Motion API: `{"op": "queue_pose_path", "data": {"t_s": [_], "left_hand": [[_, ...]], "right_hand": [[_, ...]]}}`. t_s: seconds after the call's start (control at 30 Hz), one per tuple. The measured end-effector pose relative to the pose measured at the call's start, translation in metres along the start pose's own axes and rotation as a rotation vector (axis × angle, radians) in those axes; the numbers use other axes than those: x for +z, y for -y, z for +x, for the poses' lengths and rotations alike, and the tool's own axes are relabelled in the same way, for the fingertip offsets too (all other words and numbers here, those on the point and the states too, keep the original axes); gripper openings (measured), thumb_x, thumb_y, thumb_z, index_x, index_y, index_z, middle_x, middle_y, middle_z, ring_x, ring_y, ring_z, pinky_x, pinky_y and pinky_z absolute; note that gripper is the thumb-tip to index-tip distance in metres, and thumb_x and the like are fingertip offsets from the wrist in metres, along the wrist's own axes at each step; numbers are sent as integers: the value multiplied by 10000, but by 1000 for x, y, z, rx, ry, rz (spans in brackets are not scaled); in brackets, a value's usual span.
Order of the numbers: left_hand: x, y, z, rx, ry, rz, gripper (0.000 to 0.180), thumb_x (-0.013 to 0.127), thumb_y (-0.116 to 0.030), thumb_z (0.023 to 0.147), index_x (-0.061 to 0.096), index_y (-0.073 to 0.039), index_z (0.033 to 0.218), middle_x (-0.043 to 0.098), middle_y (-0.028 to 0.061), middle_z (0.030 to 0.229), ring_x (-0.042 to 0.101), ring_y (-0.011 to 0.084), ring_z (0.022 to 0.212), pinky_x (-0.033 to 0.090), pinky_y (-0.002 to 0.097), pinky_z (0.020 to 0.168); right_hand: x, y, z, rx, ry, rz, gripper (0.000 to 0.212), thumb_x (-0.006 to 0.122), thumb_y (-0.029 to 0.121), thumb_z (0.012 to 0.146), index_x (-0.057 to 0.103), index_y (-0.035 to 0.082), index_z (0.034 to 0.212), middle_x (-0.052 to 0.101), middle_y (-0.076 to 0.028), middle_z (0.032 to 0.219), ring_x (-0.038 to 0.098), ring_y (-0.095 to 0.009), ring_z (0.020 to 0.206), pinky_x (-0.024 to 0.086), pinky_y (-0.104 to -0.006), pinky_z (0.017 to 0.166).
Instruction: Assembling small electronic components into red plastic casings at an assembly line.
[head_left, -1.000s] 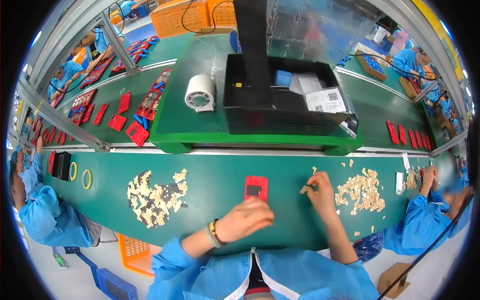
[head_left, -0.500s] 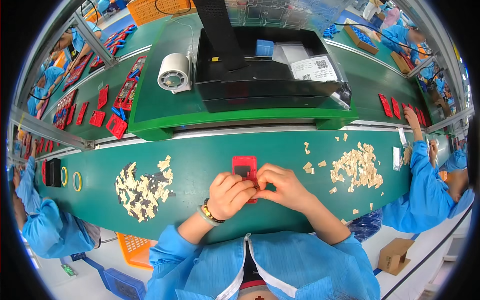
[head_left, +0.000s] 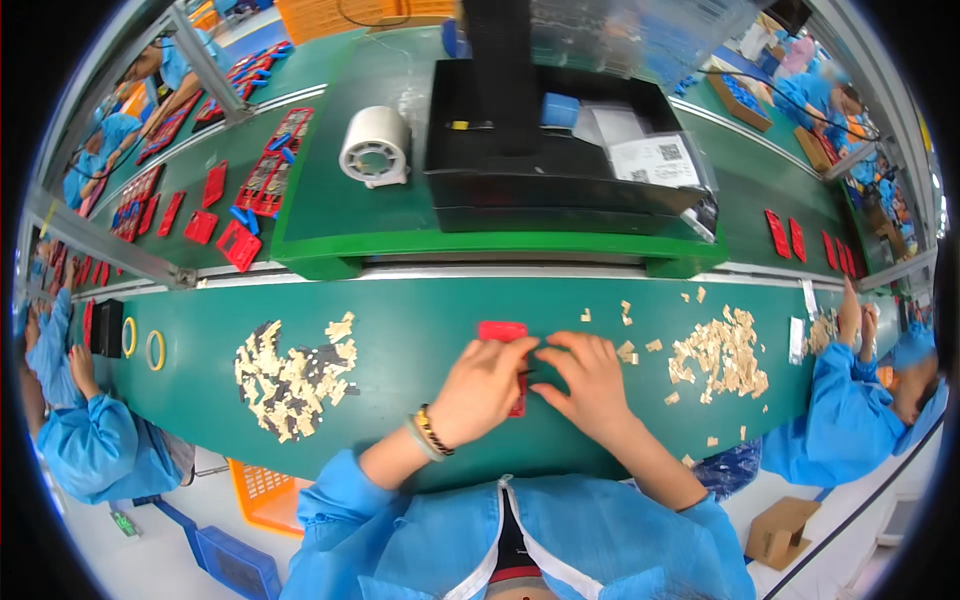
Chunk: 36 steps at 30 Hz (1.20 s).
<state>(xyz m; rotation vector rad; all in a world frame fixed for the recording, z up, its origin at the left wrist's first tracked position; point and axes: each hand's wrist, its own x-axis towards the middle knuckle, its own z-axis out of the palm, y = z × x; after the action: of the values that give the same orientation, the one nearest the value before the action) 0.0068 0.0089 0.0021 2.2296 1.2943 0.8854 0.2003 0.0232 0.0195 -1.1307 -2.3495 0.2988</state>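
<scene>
In front of me on the green bench lies a red rectangular plastic shell (head_left: 503, 329), mostly covered by my hands. My left hand (head_left: 487, 388) is over it with thumb and fingers pinched together; a small dark piece (head_left: 527, 373) shows at the fingertips, too small to name. Just to the right, my right hand (head_left: 588, 385) has thumb and fingers apart, with nothing visible in it. To the left is a pile of small cream and dark grey pieces (head_left: 290, 385). A pile of cream pieces (head_left: 722, 355) lies to the right.
A black open bin (head_left: 560, 200) stands on a green-edged shelf beyond the bench, beside a small white fan (head_left: 375, 147). Two tape rings (head_left: 155, 350) and a black box (head_left: 106, 328) are at the left. Red shells (head_left: 237, 245) lie on the belt behind. Co-workers sit at both sides.
My hands have separated: the right fingers have opened and moved slightly away from the left. The view has shifted slightly. The right co-worker's hand has drawn back from the red shells.
</scene>
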Motion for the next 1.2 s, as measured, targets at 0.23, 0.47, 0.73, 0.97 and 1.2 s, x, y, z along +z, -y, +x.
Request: {"op": "queue_pose_path", "data": {"t_s": [0.23,0.47,0.73,0.97,1.2], "left_hand": [[-5,3,-8,-293,-125,-411,473,505,-5,846,424,-24,1312,620,165,1108,564,343,1044,431,415,945],[29,29,-36,75,16,236,442,636,-182,827,523,-28,1226,451,180,1357,432,335,1265,379,441,1014],[39,18,-32,35,-1,400,497,637,-313,829,546,-10,1213,493,220,1290,469,355,1186,378,451,984],[39,8,-28,48,24,391,585,683,-367,782,542,-5,1219,491,203,1297,463,347,1202,381,463,993],[47,12,-31,40,42,357,604,682,-355,788,524,35,1221,483,206,1285,449,356,1219,388,477,1015]], "right_hand": [[19,4,15,-166,-145,-15,172,740,149,690,655,74,819,626,-30,894,598,-269,906,459,-390,796],[39,-28,0,465,-144,703,115,699,-17,785,689,-4,900,708,-88,797,674,-164,706,539,-274,675],[58,-45,11,620,-124,1029,147,628,15,881,611,-20,1022,686,-84,796,647,-116,680,502,-228,601],[59,-50,14,687,90,1089,69,624,61,902,581,11,922,613,-23,685,541,-54,545,394,-189,454],[63,-45,24,712,133,987,95,641,62,884,599,-11,840,585,-16,600,512,-49,496,390,-209,424]]}}
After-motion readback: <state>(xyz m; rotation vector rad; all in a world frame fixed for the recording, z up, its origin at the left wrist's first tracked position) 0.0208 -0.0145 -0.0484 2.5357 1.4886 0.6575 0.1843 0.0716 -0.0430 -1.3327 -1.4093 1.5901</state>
